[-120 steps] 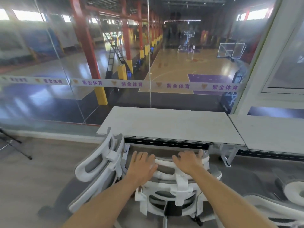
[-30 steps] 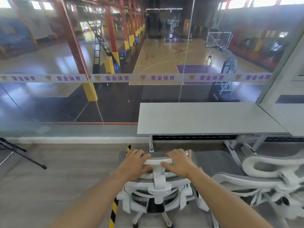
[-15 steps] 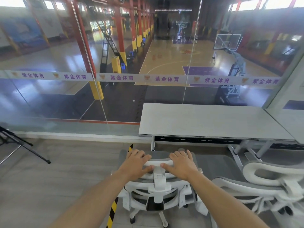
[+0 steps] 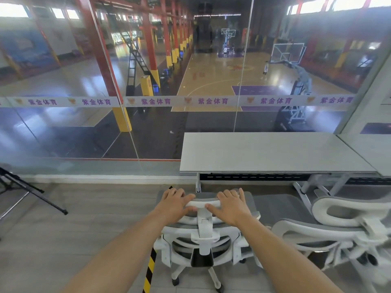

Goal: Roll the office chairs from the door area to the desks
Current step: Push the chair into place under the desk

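Head: left grip (image 4: 173, 205), right grip (image 4: 232, 206) hold curved white plastic chair headrest (image 4: 204, 203).

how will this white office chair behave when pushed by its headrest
The office chair will probably roll easily: its castors sit on smooth floor. The left hand and right hand grip the headrest, high up, so it may tip forward if a castor catches the striped floor strip. The headrest's narrow stem might flex slightly.
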`<state>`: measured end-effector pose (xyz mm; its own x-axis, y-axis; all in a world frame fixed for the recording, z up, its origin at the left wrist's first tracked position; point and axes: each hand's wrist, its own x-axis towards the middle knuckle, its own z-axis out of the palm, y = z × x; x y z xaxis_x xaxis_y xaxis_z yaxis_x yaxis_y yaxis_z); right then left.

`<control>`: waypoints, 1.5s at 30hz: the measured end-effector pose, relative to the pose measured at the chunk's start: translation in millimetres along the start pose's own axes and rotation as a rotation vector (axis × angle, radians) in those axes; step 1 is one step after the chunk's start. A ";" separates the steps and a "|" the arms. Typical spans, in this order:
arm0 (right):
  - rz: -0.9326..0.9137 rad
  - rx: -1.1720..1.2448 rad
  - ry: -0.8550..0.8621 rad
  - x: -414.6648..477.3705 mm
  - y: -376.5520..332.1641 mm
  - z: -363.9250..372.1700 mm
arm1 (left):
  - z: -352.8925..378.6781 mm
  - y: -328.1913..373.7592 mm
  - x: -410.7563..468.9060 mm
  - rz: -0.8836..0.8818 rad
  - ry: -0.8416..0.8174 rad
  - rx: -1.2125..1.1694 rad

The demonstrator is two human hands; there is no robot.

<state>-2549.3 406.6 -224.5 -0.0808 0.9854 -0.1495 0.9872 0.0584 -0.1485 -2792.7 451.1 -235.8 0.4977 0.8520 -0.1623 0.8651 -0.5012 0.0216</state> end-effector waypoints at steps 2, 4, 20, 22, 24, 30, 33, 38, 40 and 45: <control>0.002 0.006 0.003 0.1 -2.2 1.6 | -0.5 -2.3 -0.7 0.002 -0.007 0.016; 0.002 0.013 0.009 0.8 -3.3 3.7 | -1.3 -2.1 -1.7 -0.001 -0.008 0.019; 0.058 0.154 0.034 -59.5 28.4 -26.5 | -23.1 65.9 -2.6 0.062 0.087 0.027; 0.135 0.132 0.026 -80.0 45.4 -29.5 | -26.1 95.3 1.3 0.124 0.129 0.030; 0.194 0.112 0.023 -103.4 65.7 -31.8 | -28.1 127.5 4.3 0.195 0.154 0.048; 0.315 0.042 0.034 -174.8 148.2 -46.5 | -37.3 236.1 16.8 0.338 0.188 0.107; 0.353 0.046 0.039 -196.4 199.9 -52.3 | -44.2 289.1 27.9 0.387 0.205 0.109; 0.346 0.066 0.082 -224.4 295.4 -62.0 | -51.3 379.8 66.9 0.342 0.218 0.073; 0.324 0.074 0.090 -234.8 333.0 -70.3 | -55.7 417.1 82.8 0.314 0.221 0.072; 0.293 0.073 0.085 -239.7 416.0 -84.7 | -59.3 496.1 112.9 0.242 0.234 0.002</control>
<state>-2107.6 208.3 -167.7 0.2204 0.9687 -0.1141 0.9541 -0.2384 -0.1815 -2303.6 307.6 -184.9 0.6897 0.7199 0.0778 0.7202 -0.6932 0.0299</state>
